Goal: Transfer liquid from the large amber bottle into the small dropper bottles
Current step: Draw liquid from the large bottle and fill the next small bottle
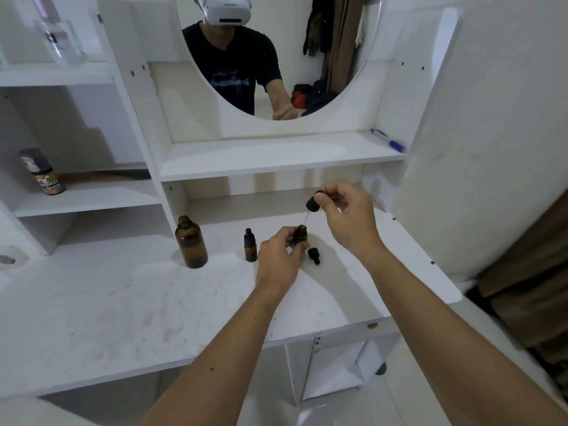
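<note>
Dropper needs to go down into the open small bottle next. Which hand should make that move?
The right hand. Its fingers already pinch the black dropper cap, with the thin glass pipette angled toward the open small amber glass bottle. The left hand grips that bottle on the white tabletop and should likely keep steadying it.

Home bedroom: white vanity w/ round mirror (276, 56), shelves (276, 161), clothes (316, 32) hanging in reflection, curtain (528, 287) at right.

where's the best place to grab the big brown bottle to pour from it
Wrap the large amber bottle around its wide straight body, coming from the front left side, probably. It stands upright and uncapped, its neck is narrow, and the capped small bottle stands to its right.
</note>
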Demonstrator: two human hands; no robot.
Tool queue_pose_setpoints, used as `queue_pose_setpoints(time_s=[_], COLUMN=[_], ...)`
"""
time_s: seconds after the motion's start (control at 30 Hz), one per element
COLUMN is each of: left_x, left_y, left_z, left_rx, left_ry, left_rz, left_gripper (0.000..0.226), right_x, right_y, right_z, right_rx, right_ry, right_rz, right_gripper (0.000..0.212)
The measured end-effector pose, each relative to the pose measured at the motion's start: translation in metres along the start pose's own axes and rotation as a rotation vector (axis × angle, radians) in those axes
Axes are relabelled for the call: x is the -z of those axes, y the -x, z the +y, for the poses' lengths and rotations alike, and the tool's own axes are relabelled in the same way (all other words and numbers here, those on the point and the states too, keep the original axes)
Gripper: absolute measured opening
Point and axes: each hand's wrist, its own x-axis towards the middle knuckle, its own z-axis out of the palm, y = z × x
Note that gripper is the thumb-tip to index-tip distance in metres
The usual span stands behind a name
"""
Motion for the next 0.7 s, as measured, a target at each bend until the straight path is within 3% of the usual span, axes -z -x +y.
queue_pose_setpoints(time_s=[0.33,0.7], left_x=[-0.001,0.024], left_y=[0.000,0.027], left_z=[-0.004,0.002], left_rx=[0.026,0.062], left_ry=[0.020,0.072], left_rz=[-0.010,-0.035], left_gripper=[0.030,0.039], right_x=[0.006,0.020], right_y=[0.003,0.012], right_z=[-0.007,-0.058], right_rx=[-0.031,0.026], right_ry=[-0.033,-0.258], right_rz=[-0.033,0.007], right_gripper=[0.005,0.008])
